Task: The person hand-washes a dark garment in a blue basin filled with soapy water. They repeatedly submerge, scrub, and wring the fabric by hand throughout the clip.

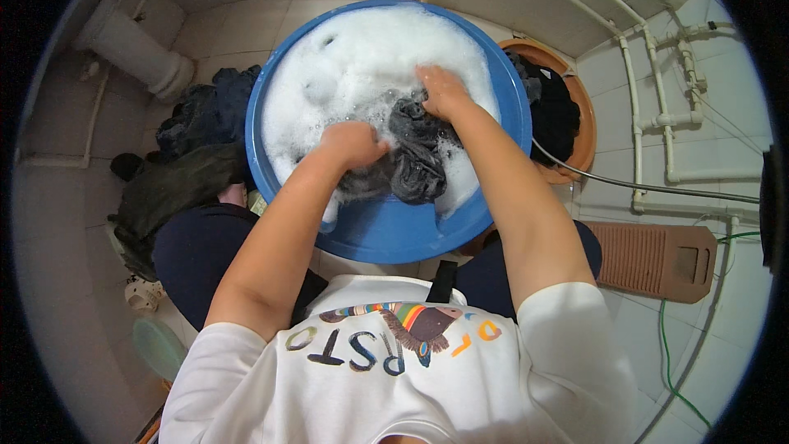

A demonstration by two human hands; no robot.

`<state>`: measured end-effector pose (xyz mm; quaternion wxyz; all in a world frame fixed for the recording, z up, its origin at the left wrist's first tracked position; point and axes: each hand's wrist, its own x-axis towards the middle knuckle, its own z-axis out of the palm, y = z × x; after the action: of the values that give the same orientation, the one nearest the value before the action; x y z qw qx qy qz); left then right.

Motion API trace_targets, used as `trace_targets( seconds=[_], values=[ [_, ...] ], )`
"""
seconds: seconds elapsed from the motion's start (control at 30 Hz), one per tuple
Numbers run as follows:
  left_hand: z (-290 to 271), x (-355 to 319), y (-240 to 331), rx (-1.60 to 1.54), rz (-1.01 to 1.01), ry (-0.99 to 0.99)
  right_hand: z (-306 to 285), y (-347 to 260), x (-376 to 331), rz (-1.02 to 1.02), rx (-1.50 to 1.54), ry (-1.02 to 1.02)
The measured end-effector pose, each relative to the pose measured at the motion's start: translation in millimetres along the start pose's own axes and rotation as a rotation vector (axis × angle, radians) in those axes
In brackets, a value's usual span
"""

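Note:
A blue round basin [382,234] full of white suds [362,49] stands in front of me. In it a dark grey wet garment [419,164] lies bunched, partly sunk in the foam. On its left side my left hand [353,144] is closed on the dark cloth, with the fingertips hidden below. My right hand [445,92] bends round the garment's upper right end, its fingers curled at the edge of the foam.
Dark clothes [189,173] are heaped on the floor at left. An orange-brown basin [585,115] at right holds more dark clothes. A brown washboard [657,259] lies near my right knee. White pipes [637,123] and a grey hose [625,181] run along the right side.

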<state>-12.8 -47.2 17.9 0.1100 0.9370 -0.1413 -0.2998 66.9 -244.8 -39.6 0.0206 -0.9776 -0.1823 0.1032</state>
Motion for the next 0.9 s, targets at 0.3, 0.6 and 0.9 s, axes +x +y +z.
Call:
trace_targets(
  seconds=[0.3, 0.6, 0.9],
  values=[
    [21, 23, -43, -0.076, -0.14, 0.527, 47, 19, 15, 0.201, 0.193, -0.316],
    [17, 33, -53, -0.278, -0.3, 0.063, -48, 28, -44, 0.096, 0.007, -0.731],
    [-12, -4, -22, -1.141, 0.57, 0.336, -39, -20, -36, -0.25, 0.421, 0.043]
  ],
)
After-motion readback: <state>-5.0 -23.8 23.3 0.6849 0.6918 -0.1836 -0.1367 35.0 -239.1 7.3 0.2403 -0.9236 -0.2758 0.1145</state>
